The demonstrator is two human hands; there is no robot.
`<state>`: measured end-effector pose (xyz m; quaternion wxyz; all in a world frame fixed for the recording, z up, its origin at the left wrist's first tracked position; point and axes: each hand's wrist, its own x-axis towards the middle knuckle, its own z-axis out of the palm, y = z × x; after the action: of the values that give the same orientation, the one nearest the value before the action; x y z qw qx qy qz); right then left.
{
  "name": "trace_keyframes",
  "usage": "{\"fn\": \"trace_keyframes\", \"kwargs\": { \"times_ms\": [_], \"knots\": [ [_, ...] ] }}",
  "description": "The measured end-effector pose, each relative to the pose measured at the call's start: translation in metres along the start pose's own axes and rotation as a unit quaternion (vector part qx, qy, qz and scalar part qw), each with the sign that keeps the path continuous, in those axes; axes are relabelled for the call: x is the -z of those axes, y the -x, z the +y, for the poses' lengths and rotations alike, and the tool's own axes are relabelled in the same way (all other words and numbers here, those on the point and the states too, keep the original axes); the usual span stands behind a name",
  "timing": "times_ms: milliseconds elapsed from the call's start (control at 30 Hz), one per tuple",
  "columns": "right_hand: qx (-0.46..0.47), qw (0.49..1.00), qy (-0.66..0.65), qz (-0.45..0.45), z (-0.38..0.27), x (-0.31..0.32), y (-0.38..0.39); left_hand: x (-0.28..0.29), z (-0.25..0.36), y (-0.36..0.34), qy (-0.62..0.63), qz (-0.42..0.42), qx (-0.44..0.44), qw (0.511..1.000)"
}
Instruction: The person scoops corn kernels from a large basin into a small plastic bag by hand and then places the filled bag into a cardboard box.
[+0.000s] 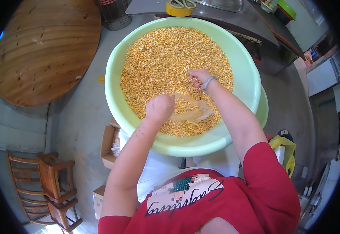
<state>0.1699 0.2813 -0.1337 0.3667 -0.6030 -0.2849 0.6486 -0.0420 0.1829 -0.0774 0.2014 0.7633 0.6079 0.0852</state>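
Note:
Loose yellow corn kernels (166, 58) fill a wide pale-green basin (113, 78) in front of me. On the near part of the corn lies a clear plastic bag (188, 115) with kernels in it, its mouth spread. My left hand (161, 108) is closed on the bag's left edge. Beyond the bag and to the right, my right hand (201, 79) is just over the corn with its fingers curled around some kernels. A band circles the right wrist.
A round wooden tabletop (45, 50) stands at the far left, with wooden chairs (55, 183) nearer. An open cardboard box (109, 144) sits left of the basin. Behind the rim, yellow tape (178, 10) and scissors lie on a grey table (146, 7). A yellow bag (289, 152) is at right.

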Motion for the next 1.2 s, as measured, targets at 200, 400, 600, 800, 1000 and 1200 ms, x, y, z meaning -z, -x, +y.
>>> {"fn": "trace_keyframes", "kwargs": {
  "times_ms": [200,400,600,800,1000,1200],
  "knots": [
    [0.004,0.982,-0.111,-0.153,-0.03,0.016,0.041,-0.007,-0.005,-0.008,0.001,-0.012,-0.01,1.0],
    [-0.067,0.933,0.183,-0.303,-0.026,-0.032,0.092,-0.004,-0.005,-0.006,0.02,-0.013,0.012,1.0],
    [-0.037,0.934,0.337,-0.114,0.027,-0.075,0.088,-0.007,-0.009,-0.006,0.02,-0.045,-0.044,0.998],
    [0.131,0.906,0.391,-0.095,0.056,-0.08,0.051,-0.003,-0.005,-0.002,0.057,-0.064,0.022,0.996],
    [0.177,0.75,0.63,-0.095,0.019,-0.043,0.072,-0.004,-0.007,0.001,0.051,-0.034,0.0,0.998],
    [0.064,0.894,0.323,-0.304,-0.021,-0.019,0.095,-0.015,-0.019,-0.003,0.019,0.015,-0.038,0.999]
  ]
}}
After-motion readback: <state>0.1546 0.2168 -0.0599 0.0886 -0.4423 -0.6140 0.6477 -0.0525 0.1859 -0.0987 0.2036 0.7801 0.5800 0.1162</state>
